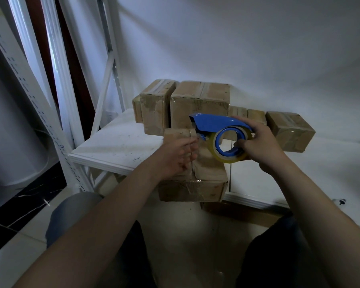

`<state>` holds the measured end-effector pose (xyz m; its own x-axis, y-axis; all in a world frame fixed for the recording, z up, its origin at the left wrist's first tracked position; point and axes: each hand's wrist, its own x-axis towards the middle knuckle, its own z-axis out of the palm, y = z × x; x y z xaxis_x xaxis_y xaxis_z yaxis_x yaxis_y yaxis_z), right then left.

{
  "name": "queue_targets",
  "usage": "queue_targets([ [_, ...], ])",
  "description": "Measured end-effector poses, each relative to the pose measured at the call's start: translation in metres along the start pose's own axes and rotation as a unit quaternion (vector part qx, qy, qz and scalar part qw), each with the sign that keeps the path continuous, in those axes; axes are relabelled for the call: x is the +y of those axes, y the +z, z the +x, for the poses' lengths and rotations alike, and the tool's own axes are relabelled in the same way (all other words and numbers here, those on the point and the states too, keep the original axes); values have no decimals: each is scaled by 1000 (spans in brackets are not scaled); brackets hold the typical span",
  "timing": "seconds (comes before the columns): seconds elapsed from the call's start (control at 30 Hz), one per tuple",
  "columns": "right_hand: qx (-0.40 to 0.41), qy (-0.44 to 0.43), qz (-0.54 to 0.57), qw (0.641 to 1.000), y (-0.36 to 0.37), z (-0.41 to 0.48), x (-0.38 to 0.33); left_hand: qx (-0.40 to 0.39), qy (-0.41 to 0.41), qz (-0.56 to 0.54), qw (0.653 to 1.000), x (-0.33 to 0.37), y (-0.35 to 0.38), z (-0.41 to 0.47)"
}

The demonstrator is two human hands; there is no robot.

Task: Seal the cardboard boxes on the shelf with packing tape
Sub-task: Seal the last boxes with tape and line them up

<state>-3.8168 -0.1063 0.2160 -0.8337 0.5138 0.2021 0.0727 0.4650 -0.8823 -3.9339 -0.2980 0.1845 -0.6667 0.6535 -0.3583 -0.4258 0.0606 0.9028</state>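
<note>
Left hand (180, 154) flat, fingers straight, on the front box (204, 173) — right hand (258, 142) gripping the blue tape dispenser (216, 123).

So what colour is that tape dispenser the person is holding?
Blue; the tape dispenser holds a roll of yellowish clear tape. The head view shows it.

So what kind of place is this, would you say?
Probably a small storeroom or packing area: white metal shelving, taped brown cardboard boxes stacked on it, and a blue handheld tape dispenser gripped by the right hand.
</note>
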Motion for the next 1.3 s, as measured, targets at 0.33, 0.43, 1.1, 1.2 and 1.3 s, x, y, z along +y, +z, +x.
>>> queue_targets([
  [0.33,-6,1,26,1000,0,-2,-1,55,60,91,993,3,7,4],
  [0.43,-8,-1,26,1000,0,-2,-2,33,59,74,995,4,8,5],
  [1.1,-6,11,43,999,1,-1,6,109,175,197,958,-3,20,10],
  [1.2,-5,14,34,999,2,-1,7,147,234,226,934,-5,23,15],
  [1.3,-9,21,23,999,-1,-2,8,147,247,268,919,-6,18,15],
])
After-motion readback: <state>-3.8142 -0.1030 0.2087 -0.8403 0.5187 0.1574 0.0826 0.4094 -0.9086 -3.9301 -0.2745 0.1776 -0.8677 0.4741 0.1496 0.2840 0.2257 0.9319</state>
